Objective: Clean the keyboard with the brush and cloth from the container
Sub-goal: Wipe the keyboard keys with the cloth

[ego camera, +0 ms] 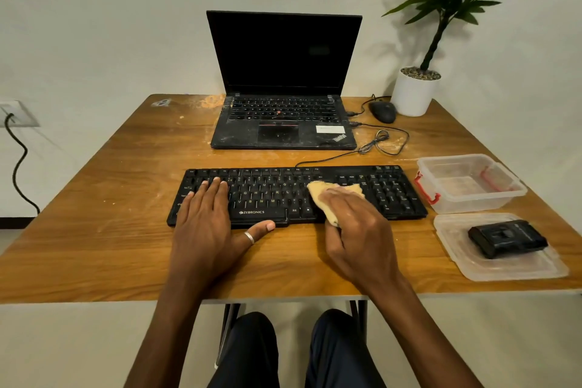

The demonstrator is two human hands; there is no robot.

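A black keyboard (pixel 390 192) lies across the middle of the wooden table (pixel 132 167). My left hand (pixel 208 224) rests flat on its left keys, fingers straight, thumb along the front edge. My right hand (pixel 356 230) presses a yellow cloth (pixel 318 190) onto the keys right of centre; the fingers curl over the cloth and hide much of it. A clear plastic container (pixel 469 181) with red latches stands to the right of the keyboard, nothing visible inside. Its lid (pixel 504 268) lies nearer me, with the black brush (pixel 507 238) on top.
An open, dusty black laptop (pixel 283 79) stands behind the keyboard, with a mouse (pixel 382 112) and coiled cables to its right. A potted plant (pixel 415 91) occupies the back right corner. A wall socket with a black cable (pixel 19 164) is on the left.
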